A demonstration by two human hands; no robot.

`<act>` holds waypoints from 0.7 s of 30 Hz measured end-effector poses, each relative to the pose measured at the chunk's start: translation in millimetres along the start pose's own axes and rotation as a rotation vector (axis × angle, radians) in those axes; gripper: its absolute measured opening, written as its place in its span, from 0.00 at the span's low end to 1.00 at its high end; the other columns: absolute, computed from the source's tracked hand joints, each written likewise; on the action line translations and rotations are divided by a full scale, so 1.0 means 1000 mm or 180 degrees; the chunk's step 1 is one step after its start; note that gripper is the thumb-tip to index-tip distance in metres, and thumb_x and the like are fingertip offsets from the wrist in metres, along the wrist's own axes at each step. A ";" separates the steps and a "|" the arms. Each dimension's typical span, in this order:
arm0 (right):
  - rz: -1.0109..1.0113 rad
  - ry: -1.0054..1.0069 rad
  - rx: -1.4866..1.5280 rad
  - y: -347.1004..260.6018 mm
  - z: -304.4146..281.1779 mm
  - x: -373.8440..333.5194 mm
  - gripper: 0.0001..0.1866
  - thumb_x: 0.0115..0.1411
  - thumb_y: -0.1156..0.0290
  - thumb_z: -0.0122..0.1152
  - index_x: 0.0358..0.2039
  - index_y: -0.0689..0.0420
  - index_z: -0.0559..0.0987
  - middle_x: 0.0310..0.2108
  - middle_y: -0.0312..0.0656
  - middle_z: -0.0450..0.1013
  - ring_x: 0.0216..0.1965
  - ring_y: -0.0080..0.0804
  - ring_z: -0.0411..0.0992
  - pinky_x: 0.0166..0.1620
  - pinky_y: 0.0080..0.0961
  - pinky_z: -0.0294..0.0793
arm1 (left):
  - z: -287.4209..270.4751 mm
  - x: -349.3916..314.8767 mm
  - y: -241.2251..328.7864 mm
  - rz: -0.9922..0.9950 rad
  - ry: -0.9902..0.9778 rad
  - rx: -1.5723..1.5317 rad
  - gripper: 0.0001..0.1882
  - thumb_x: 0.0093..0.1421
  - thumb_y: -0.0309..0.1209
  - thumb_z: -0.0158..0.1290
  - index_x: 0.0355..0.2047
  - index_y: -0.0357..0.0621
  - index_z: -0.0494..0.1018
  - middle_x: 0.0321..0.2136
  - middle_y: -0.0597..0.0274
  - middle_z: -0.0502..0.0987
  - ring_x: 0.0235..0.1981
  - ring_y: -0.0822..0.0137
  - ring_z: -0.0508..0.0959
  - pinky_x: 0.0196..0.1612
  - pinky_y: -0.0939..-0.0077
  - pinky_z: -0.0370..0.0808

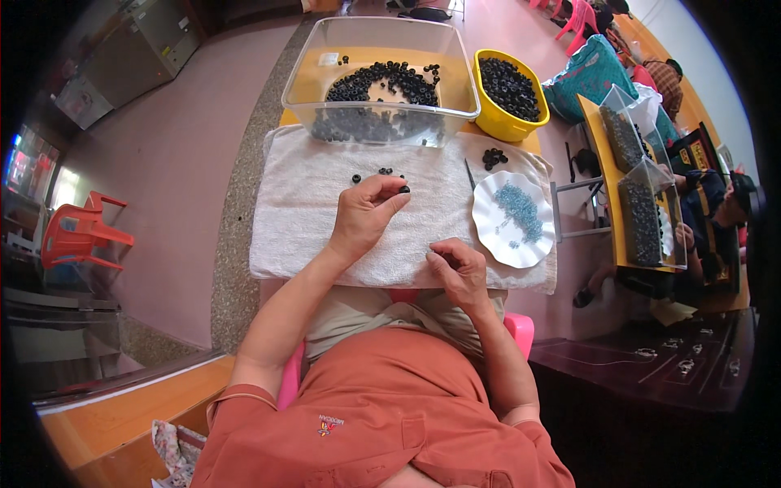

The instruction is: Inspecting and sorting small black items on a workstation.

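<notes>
Tub point(380, 81) behind towel point(309, 220); plate point(512, 218) right.

I count two hands over the white towel point(309, 220): my left hand point(366, 218) and my right hand point(457, 272). One clear plastic tub point(378, 77) sits at the towel's far edge, one yellow bowl point(506, 93) at its far right corner, and one white scalloped plate point(512, 218) at its right edge. About four loose black rings point(384, 172) lie near the far edge; those in the tub and bowl are too many to count.
</notes>
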State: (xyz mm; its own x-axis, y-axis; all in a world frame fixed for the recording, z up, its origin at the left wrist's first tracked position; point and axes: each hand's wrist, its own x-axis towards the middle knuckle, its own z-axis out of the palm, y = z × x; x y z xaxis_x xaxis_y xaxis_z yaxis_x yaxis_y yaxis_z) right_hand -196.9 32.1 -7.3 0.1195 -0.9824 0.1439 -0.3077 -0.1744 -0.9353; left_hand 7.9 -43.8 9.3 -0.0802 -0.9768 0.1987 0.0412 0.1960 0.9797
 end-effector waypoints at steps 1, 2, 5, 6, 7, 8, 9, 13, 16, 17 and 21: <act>0.0067 -0.0004 0.0043 0.000 0.000 -0.001 0.04 0.60 0.79 0.62 0.36 0.63 0.79 0.24 0.29 0.71 0.25 0.12 0.65 0.28 0.12 0.64 | 0.000 0.000 -0.001 0.0007 0.0020 0.0004 0.11 0.58 0.21 0.60 0.42 0.37 0.76 0.33 0.68 0.79 0.33 0.80 0.77 0.38 0.85 0.76; 0.0135 -0.0008 0.0087 -0.001 0.000 -0.001 0.04 0.60 0.79 0.61 0.36 0.63 0.79 0.24 0.29 0.71 0.25 0.11 0.65 0.27 0.12 0.64 | 0.000 0.000 -0.001 0.0014 0.0039 0.0007 0.11 0.58 0.21 0.60 0.41 0.37 0.76 0.32 0.69 0.78 0.33 0.80 0.77 0.37 0.85 0.75; 0.0513 0.0027 0.0303 0.001 -0.002 0.001 0.04 0.61 0.79 0.61 0.37 0.63 0.79 0.24 0.30 0.72 0.25 0.12 0.66 0.27 0.12 0.65 | 0.003 0.000 0.002 0.0100 0.0136 0.0095 0.08 0.58 0.22 0.60 0.39 0.39 0.77 0.31 0.69 0.78 0.32 0.80 0.77 0.36 0.85 0.75; 0.0513 0.0031 0.0300 0.000 -0.002 0.003 0.04 0.61 0.79 0.61 0.37 0.63 0.79 0.24 0.30 0.72 0.25 0.12 0.66 0.27 0.12 0.65 | 0.003 0.000 0.004 0.0101 0.0133 0.0092 0.08 0.58 0.22 0.60 0.39 0.39 0.77 0.31 0.69 0.78 0.32 0.80 0.77 0.36 0.85 0.75; 0.0327 0.0146 0.0248 -0.002 -0.002 0.007 0.05 0.61 0.80 0.60 0.38 0.63 0.79 0.25 0.30 0.72 0.25 0.12 0.67 0.28 0.12 0.66 | 0.004 -0.001 0.006 0.0070 0.0063 0.0154 0.07 0.58 0.22 0.60 0.38 0.39 0.77 0.31 0.69 0.78 0.32 0.80 0.77 0.37 0.85 0.75; 0.0143 0.0262 0.0195 -0.004 -0.003 0.011 0.06 0.61 0.80 0.59 0.39 0.63 0.79 0.25 0.31 0.73 0.25 0.13 0.67 0.28 0.12 0.66 | 0.004 -0.003 0.008 0.0039 -0.0008 0.0216 0.07 0.58 0.23 0.60 0.37 0.39 0.76 0.31 0.68 0.78 0.32 0.80 0.77 0.37 0.85 0.75; 0.0101 0.0311 0.0368 -0.008 -0.003 0.016 0.07 0.61 0.81 0.59 0.40 0.63 0.78 0.27 0.32 0.74 0.25 0.14 0.68 0.28 0.13 0.68 | 0.004 -0.004 0.009 0.0032 -0.0017 0.0210 0.07 0.58 0.23 0.60 0.37 0.39 0.76 0.31 0.68 0.78 0.32 0.80 0.77 0.37 0.85 0.75; -0.0839 0.0362 -0.0100 -0.034 -0.001 0.042 0.07 0.60 0.83 0.59 0.39 0.63 0.76 0.30 0.37 0.73 0.28 0.19 0.70 0.32 0.16 0.71 | 0.005 -0.007 0.019 0.0245 -0.0322 0.0696 0.08 0.55 0.24 0.60 0.35 0.37 0.76 0.30 0.61 0.79 0.32 0.72 0.80 0.37 0.79 0.78; -0.1342 0.0286 -0.0056 -0.034 0.004 0.058 0.07 0.60 0.84 0.59 0.39 0.63 0.76 0.32 0.39 0.73 0.32 0.21 0.72 0.35 0.18 0.73 | 0.008 -0.009 0.024 0.0301 -0.0461 0.0644 0.08 0.55 0.23 0.59 0.35 0.36 0.76 0.29 0.60 0.79 0.31 0.71 0.80 0.37 0.78 0.78; -0.1339 0.0283 -0.0051 -0.031 0.004 0.059 0.07 0.60 0.84 0.59 0.39 0.63 0.76 0.32 0.39 0.73 0.32 0.21 0.72 0.35 0.18 0.73 | 0.009 -0.009 0.025 0.0252 -0.0464 0.0542 0.08 0.55 0.23 0.59 0.35 0.36 0.75 0.29 0.59 0.79 0.31 0.71 0.80 0.36 0.78 0.78; -0.1167 -0.0092 -0.0107 -0.024 0.006 0.060 0.07 0.60 0.83 0.59 0.39 0.62 0.76 0.33 0.39 0.73 0.34 0.21 0.72 0.37 0.18 0.73 | 0.003 -0.008 0.023 0.0181 -0.0507 0.0656 0.10 0.54 0.23 0.59 0.36 0.36 0.73 0.28 0.59 0.79 0.30 0.70 0.81 0.36 0.77 0.78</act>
State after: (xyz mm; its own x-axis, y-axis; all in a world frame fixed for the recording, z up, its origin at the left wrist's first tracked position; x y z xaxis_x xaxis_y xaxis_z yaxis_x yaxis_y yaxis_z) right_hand -176.5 -22.0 21.9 0.2540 -0.8519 0.4579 -0.2703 -0.5171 -0.8121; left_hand 6.9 -31.1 29.9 -0.2401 -0.9409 0.2389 -0.1523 0.2795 0.9480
